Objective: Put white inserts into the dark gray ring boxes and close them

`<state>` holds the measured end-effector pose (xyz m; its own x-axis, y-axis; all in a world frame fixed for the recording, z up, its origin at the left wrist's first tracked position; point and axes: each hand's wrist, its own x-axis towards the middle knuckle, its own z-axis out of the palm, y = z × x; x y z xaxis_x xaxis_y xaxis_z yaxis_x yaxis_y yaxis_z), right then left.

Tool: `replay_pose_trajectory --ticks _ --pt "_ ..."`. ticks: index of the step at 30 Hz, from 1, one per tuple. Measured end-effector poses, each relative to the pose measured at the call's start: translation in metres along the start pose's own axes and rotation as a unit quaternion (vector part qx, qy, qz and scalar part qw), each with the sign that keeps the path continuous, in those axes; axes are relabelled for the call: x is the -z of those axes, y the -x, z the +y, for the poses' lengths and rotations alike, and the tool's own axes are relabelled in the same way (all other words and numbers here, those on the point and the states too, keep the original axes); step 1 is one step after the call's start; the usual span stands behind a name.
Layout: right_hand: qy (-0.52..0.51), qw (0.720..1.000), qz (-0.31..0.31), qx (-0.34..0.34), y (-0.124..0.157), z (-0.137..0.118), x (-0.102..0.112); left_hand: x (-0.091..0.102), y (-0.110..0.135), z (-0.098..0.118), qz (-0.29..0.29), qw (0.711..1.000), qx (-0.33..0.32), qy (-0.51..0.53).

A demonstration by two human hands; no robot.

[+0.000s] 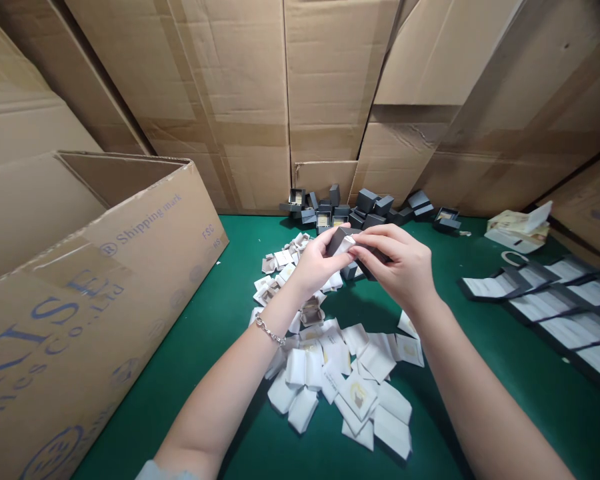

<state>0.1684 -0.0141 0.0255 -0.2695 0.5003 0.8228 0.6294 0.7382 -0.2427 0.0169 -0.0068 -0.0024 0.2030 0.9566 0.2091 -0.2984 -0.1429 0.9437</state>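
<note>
My left hand point(314, 265), a chain bracelet at its wrist, is closed around a small dark box point(337, 240). From the other side, the thumb and fingers of my right hand point(404, 265) pinch a small white piece point(347, 244) at the box's opening. Whether that piece is paper or card I cannot make out. Part of the box is hidden behind my fingers. Beneath and in front of my hands lies a loose spread of folded white paper pieces point(335, 347), some with a yellowish print. Small white and grey inserts point(283, 259) lie just beyond my left forearm.
Several small dark boxes point(367, 200), some open, line the back of the green table point(190, 347). A large open carton point(105, 267) stands at left. Rows of dark trays with white contents point(545, 303) lie at right, near a cream-coloured bundle point(517, 230). Cardboard point(250, 100) walls the back.
</note>
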Motion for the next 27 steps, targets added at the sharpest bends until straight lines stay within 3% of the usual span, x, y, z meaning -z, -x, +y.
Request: replay_pose_trajectory --ticks 18,27 --pt "-0.006 0.993 -0.092 -0.079 -0.003 -0.003 0.005 -0.001 0.0 0.002 -0.01 0.998 0.011 -0.062" --pt "-0.001 0.981 -0.108 -0.16 -0.005 -0.002 0.004 0.001 -0.003 -0.007 -0.001 1.0 0.014 -0.016"
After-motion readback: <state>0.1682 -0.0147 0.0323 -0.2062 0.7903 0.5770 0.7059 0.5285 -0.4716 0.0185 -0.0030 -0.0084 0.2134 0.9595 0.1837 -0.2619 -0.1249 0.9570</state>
